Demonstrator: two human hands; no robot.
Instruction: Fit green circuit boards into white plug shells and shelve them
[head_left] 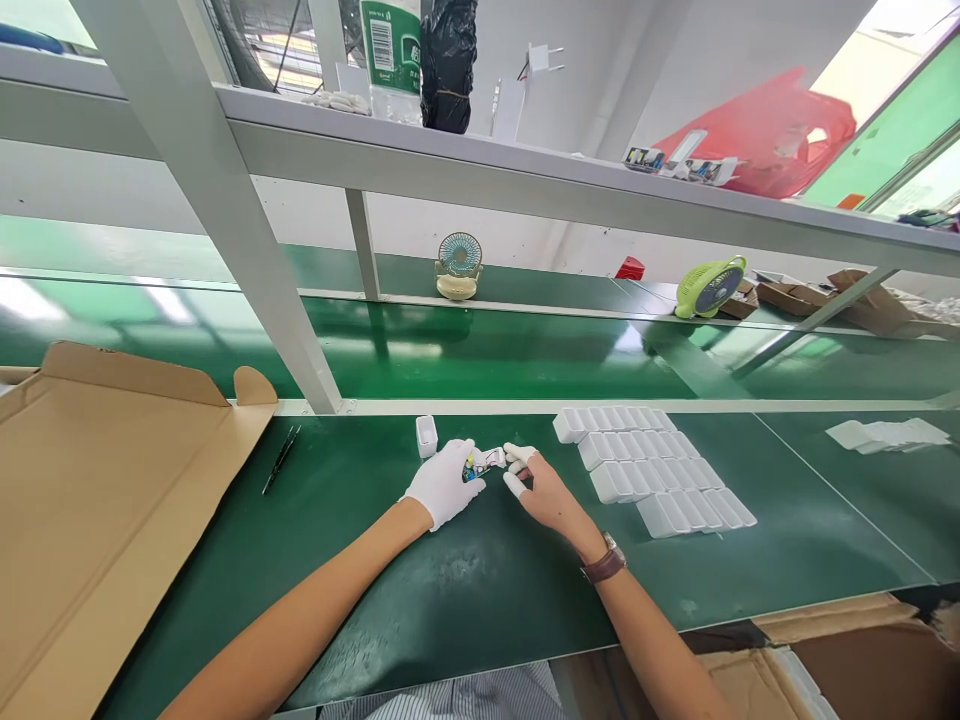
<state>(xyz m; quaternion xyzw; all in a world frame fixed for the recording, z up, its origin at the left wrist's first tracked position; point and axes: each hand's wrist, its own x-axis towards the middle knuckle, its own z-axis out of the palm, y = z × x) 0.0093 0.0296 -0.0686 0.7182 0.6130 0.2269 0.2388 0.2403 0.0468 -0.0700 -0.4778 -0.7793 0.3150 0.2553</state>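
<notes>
My left hand, in a white glove, is closed around a small circuit board with blue and yellow components. A small white part sticks out from the board on the right. My right hand wears white finger covers on its fingertips. Its fingers are bent, with thumb and forefinger apart, and the fingertips are at the right end of the white part; whether they touch it is too small to tell. Just behind my left hand stands an open white plastic case.
Rows of white plastic cases lie to the right on the green table. Black tweezers and a large cardboard box are at left. Flat white pieces lie far right. A slanted metal post and shelf stand ahead.
</notes>
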